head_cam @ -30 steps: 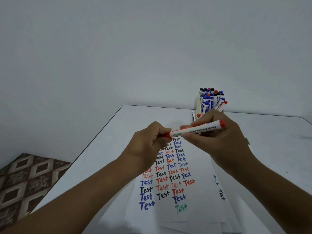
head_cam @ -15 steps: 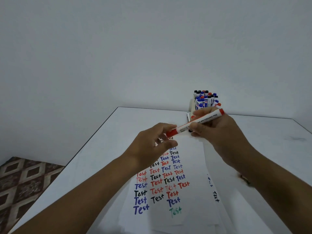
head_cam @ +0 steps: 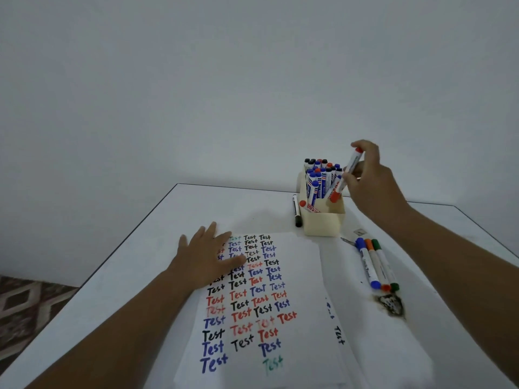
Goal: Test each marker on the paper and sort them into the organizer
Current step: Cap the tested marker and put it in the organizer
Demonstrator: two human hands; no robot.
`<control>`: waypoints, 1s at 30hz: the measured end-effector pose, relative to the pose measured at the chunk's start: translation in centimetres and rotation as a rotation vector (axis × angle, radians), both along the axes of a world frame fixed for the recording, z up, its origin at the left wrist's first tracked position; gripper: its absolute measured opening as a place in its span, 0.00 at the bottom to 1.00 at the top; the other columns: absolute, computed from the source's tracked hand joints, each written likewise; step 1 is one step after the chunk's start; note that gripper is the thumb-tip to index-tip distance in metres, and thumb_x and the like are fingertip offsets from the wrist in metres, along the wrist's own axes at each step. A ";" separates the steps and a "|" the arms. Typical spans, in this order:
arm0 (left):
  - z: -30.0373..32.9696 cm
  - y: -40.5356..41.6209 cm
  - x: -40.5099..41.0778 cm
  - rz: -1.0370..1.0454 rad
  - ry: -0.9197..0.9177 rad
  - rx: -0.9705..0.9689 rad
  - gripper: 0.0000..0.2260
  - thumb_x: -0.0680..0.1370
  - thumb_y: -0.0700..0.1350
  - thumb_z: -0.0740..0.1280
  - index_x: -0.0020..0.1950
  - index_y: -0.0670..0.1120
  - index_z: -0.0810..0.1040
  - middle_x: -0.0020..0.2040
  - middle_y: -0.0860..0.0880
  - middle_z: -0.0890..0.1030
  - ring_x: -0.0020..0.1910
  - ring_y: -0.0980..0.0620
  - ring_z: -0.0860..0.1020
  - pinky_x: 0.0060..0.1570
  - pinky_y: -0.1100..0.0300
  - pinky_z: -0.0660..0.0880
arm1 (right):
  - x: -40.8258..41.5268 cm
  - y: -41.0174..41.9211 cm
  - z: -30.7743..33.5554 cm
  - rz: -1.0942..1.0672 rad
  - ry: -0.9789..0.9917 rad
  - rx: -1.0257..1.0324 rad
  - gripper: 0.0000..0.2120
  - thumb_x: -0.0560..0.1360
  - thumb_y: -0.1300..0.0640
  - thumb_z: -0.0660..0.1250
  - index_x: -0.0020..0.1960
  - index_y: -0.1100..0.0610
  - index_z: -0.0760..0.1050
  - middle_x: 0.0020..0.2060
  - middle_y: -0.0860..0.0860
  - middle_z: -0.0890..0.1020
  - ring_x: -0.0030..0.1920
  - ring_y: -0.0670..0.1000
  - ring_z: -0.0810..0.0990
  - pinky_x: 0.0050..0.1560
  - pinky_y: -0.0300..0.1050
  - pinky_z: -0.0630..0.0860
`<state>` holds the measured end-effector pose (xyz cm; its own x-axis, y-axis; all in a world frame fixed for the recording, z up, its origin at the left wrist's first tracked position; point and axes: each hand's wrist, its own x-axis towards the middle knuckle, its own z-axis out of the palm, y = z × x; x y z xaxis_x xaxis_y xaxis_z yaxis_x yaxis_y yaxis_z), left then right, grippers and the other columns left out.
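From my feed, the paper (head_cam: 292, 279) lies mid-table (head_cam: 146, 265), left hand (head_cam: 209, 258) flat on its far-left corner, fingers straight. Right hand (head_cam: 368, 181) pinches the red marker (head_cam: 345, 176) near upright, cap down, dipping into the organizer (head_cam: 323, 223) by the far edge.

The picture is dim and flat, with a cool grey-blue cast over the wall (head_cam: 252, 80) that fills the upper half of the frame. Light is soft and diffuse, its source not visible. Faint, blurry shadows lie on the table (head_cam: 157, 248) just above the paper (head_cam: 303, 265) at centre and along the forearms at the bottom. There is no glare. Wide-angle distortion splays the table's edges outward toward the lower corners. Fine detail is soft, and lettering on the markers is not readable.
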<state>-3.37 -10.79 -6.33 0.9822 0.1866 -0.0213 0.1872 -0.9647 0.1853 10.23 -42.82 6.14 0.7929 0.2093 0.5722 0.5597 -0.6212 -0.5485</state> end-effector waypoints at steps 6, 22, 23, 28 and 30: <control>-0.5 0.4 0.3 -0.002 0.012 0.024 0.48 0.66 0.84 0.44 0.81 0.61 0.50 0.83 0.49 0.49 0.81 0.48 0.47 0.76 0.36 0.44 | 2.2 1.2 -4.0 0.023 0.169 -0.166 0.24 0.82 0.59 0.62 0.74 0.44 0.58 0.46 0.51 0.82 0.37 0.44 0.79 0.32 0.41 0.73; -1.2 0.5 0.7 0.002 0.010 0.086 0.46 0.67 0.82 0.42 0.81 0.61 0.47 0.83 0.50 0.47 0.81 0.49 0.46 0.76 0.36 0.44 | -5.4 8.0 -8.0 0.225 0.161 -0.521 0.25 0.82 0.41 0.59 0.77 0.46 0.63 0.73 0.51 0.71 0.73 0.52 0.69 0.71 0.53 0.68; -1.2 0.4 0.6 0.002 0.009 0.086 0.46 0.67 0.82 0.42 0.81 0.61 0.47 0.83 0.50 0.47 0.81 0.49 0.46 0.76 0.36 0.44 | -5.3 8.7 -8.8 0.160 0.254 -0.579 0.29 0.81 0.37 0.57 0.79 0.44 0.58 0.77 0.51 0.66 0.75 0.54 0.65 0.71 0.56 0.67; -1.2 0.5 0.5 0.001 0.009 0.072 0.44 0.69 0.82 0.44 0.81 0.62 0.47 0.83 0.50 0.47 0.81 0.49 0.45 0.76 0.37 0.43 | -3.1 11.2 -9.7 -0.064 0.382 -0.549 0.35 0.80 0.31 0.52 0.79 0.51 0.57 0.73 0.58 0.69 0.69 0.59 0.73 0.61 0.57 0.74; -1.2 0.5 0.4 -0.002 0.011 0.062 0.44 0.69 0.82 0.44 0.81 0.62 0.47 0.83 0.51 0.47 0.81 0.49 0.45 0.76 0.37 0.42 | -1.9 11.7 -9.7 -0.134 0.393 -0.534 0.34 0.80 0.32 0.53 0.76 0.54 0.62 0.67 0.57 0.75 0.65 0.58 0.76 0.57 0.55 0.76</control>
<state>-2.92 -10.26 -7.50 0.9824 0.1857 -0.0205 0.1868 -0.9746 0.1235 8.30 -31.09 -3.54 0.9598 0.2686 0.0812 0.2806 -0.9137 -0.2939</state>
